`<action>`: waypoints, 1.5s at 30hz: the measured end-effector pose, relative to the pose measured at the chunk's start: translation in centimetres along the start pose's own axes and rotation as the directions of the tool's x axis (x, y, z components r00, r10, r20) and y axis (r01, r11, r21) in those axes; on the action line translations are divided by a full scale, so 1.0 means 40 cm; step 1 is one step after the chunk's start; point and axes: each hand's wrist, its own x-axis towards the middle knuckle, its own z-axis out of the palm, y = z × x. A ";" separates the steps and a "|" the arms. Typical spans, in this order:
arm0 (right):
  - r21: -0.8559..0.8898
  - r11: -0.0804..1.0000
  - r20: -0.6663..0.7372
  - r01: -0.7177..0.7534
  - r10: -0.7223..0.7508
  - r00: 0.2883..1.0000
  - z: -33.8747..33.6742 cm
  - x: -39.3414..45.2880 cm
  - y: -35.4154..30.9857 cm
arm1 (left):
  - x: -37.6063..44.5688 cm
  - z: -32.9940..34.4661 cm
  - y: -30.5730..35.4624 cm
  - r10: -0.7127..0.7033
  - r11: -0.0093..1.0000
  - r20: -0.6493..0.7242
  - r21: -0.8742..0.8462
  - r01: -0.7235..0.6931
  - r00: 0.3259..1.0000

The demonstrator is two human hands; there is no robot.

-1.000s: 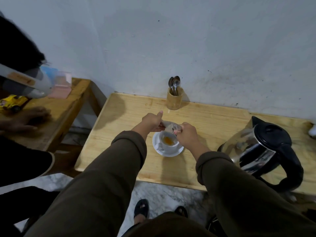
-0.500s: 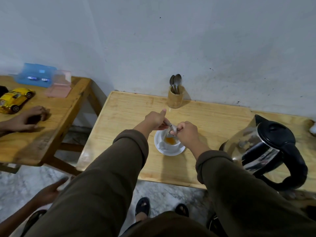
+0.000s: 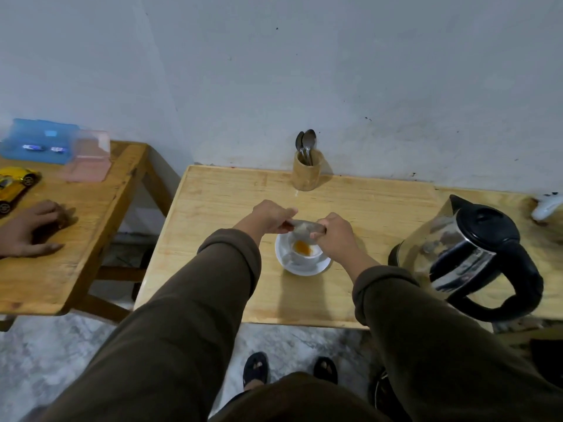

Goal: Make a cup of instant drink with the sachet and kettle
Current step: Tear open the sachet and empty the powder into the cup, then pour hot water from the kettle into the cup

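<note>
Both hands are over the cup here, and the sachet [image 3: 305,227] is stretched between them: the left hand [image 3: 271,217] pinches its left end, thumb out along the top, while the right hand [image 3: 334,230] grips the right end with fingers curled tight around it. The silvery packet hangs just above the white cup [image 3: 304,254], which sits on a white saucer [image 3: 316,267] near the middle of the light wooden table [image 3: 231,202]. Down in the cup there's a small heap of orange powder [image 3: 302,247]. Whether the sachet mouth touches the rim, I cannot tell; it's blurred. Over at three o'clock from the cup stands the kettle [image 3: 469,254], steel body, black lid and handle, spout pointing toward the wall, well apart from the saucer. At twelve o'clock, against the wall, a wooden holder [image 3: 305,175] carries a few spoons [image 3: 307,144] standing upright. Out at nine o'clock, on a separate wooden side table [image 3: 91,226], another person's hand [image 3: 32,229] lies flat, with a yellow toy car [image 3: 15,184] just beyond it and a blue box [image 3: 38,140] and a pink box [image 3: 88,159] toward the wall. Brown sleeves [image 3: 182,315] fill the foreground, dark sandals [image 3: 256,365] on the marble floor below.
</note>
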 end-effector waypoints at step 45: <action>0.366 0.903 0.022 -0.223 0.231 0.973 0.020 -0.147 0.207 | -0.074 0.192 -0.297 0.082 0.992 -0.455 -0.046 -0.115 0.887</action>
